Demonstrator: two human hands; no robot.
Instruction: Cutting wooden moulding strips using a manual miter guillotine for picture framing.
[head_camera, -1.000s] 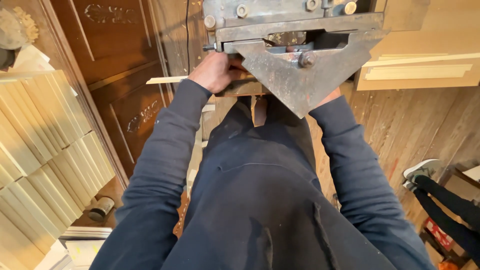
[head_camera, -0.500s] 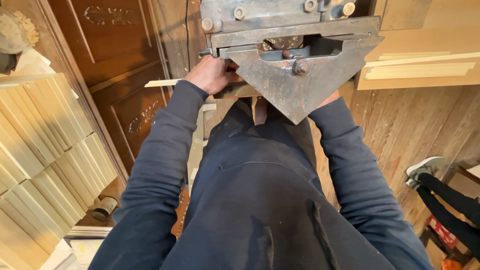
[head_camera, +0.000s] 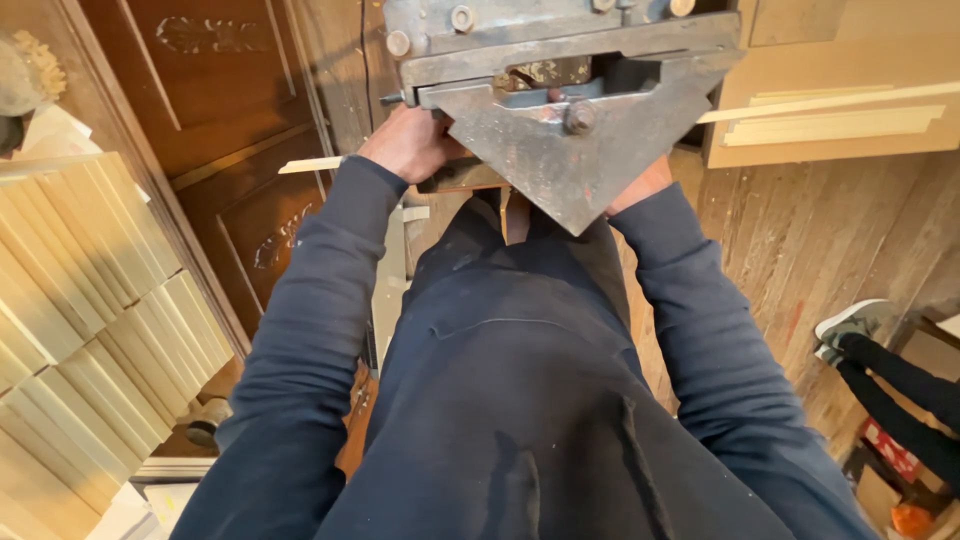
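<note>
Head view: the left hand (head_camera: 408, 143) reaches under the left corner of a worn triangular metal machine head (head_camera: 570, 150), its grip closed on a thin wooden strip (head_camera: 312, 164) that sticks out left of it. The right hand (head_camera: 640, 185) is mostly hidden behind the machine's right edge; its grip cannot be told.

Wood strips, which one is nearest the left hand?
The thin pale strip jutting out beside the left hand; the stacked strips lie farther away.

the left hand (head_camera: 408, 143) has slid slightly left along the wooden strip (head_camera: 312, 165).
</note>
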